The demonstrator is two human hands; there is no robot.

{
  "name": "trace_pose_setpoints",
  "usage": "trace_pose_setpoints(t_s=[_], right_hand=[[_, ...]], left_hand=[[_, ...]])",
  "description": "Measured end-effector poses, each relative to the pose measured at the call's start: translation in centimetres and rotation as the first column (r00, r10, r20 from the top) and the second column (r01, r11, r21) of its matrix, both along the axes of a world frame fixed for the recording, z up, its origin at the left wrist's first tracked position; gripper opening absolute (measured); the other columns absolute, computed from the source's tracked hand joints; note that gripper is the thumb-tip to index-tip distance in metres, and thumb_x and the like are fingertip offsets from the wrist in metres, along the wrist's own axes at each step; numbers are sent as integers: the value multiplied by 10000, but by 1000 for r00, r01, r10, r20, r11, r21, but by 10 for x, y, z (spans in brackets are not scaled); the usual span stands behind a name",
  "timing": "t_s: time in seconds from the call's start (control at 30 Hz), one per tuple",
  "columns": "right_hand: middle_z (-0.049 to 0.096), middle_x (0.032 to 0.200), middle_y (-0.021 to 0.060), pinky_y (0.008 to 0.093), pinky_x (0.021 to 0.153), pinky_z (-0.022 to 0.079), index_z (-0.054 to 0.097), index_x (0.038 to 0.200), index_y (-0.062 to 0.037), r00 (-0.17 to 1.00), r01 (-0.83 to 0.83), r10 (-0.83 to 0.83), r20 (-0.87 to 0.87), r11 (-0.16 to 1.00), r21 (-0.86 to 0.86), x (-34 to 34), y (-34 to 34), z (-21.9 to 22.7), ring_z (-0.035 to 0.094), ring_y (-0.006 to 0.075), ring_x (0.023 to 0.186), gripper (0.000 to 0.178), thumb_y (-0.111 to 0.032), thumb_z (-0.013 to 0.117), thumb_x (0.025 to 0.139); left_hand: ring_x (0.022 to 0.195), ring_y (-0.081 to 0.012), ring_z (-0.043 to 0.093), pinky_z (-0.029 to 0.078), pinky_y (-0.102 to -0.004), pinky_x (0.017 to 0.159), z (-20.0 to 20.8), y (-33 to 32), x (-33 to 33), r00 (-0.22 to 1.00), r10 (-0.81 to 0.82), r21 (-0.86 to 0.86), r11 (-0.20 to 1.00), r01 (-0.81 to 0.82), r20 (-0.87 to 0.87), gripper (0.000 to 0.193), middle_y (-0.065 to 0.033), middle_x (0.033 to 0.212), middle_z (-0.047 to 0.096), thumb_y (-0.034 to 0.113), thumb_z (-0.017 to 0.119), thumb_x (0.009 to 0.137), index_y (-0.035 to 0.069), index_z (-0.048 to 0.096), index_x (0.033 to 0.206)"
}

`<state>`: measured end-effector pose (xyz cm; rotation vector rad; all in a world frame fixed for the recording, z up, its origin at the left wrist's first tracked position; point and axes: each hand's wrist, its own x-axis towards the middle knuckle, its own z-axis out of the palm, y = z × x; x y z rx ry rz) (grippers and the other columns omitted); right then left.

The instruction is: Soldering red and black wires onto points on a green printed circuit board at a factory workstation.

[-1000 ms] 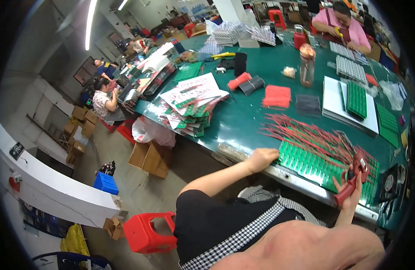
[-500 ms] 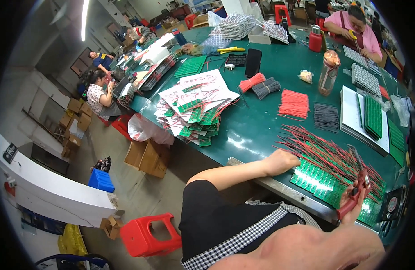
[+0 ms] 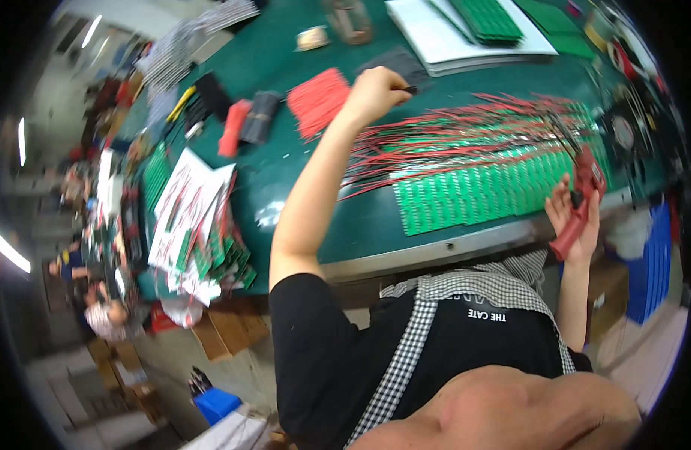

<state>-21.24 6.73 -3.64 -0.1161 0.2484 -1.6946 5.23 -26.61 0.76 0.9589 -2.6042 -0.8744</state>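
My left hand [image 3: 374, 96] is reached out over the table beside the pile of black wires [image 3: 399, 66]. Its fingers are pinched on a small dark bit at the fingertips, which looks like black wires. In my right hand [image 3: 581, 225] rests a red soldering gun [image 3: 583, 196], its thin metal tip pointing up and away over the boards. Green circuit boards [image 3: 465, 195] lie in a row along the near table edge. Many red and black wires [image 3: 435, 142] stretch across their far side. A pile of cut red wires [image 3: 317, 103] is left of my left hand.
Finished-looking wired boards on white sheets [image 3: 199, 232] are heaped at the left. Bundled red wires [image 3: 233, 129] and bundled dark wires [image 3: 260, 118] lie nearby. Stacked green boards [image 3: 484, 21] sit on white board at the back. Black equipment [image 3: 626, 135] stands right.
The view has turned and tilted toward the boards. My left hand has moved from the boards' left end out to the black wire pile. The soldering gun stays in my right hand.
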Motion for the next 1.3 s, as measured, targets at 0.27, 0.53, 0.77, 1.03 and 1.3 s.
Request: trace_pose_setpoints(t_s=[0.27, 0.53, 0.77, 1.03, 1.3], right_hand=[[318, 1356, 108, 554, 1019, 235, 187, 1377, -122, 992, 127, -127, 0, 991, 29, -4, 35, 0, 310, 273, 1254, 603, -344, 473, 895], [168, 1416, 201, 588, 1010, 227, 154, 1383, -143, 997, 73, -72, -14, 995, 73, 19, 3, 20, 143, 407, 1306, 621, -328, 481, 889], [250, 1377, 231, 588, 934, 347, 157, 1380, -112, 992, 71, -60, -110, 992, 101, 16, -11, 12, 247, 439, 1261, 628, -343, 474, 889], [282, 1362, 233, 567, 936, 356, 182, 1376, -112, 987, 66, -49, -151, 992, 111, 16, -13, 7, 305, 434, 1234, 619, -354, 473, 887], [226, 1381, 244, 584, 970, 307, 160, 1372, -98, 996, 67, -58, -69, 988, 137, 12, -10, 8, 202, 440, 1278, 602, -330, 453, 900]], left_hand=[[742, -267, 633, 482, -332, 700, -18, 33, -33, 1000, -9, -22, 1000, 9, 2, 232, -171, 806, 645, 124, 672, 685, 1, 664, 881], [662, -241, 635, 480, -313, 640, -25, 38, -32, 998, 41, 55, 998, -39, -41, 177, -162, 759, 642, 116, 659, 710, -4, 659, 841], [613, -214, 617, 462, -296, 605, -31, 43, -33, 995, -7, 80, 997, 15, -102, 163, -151, 728, 641, 103, 640, 723, -4, 661, 844], [608, -178, 618, 461, -278, 600, -25, 52, -26, 990, 67, 58, 997, -60, -121, 163, -141, 719, 644, 97, 629, 739, 0, 661, 866], [570, -63, 531, 406, -207, 520, 45, 93, 70, 969, 205, 280, 947, -159, -140, 106, -53, 612, 605, 60, 608, 754, -17, 662, 803]])
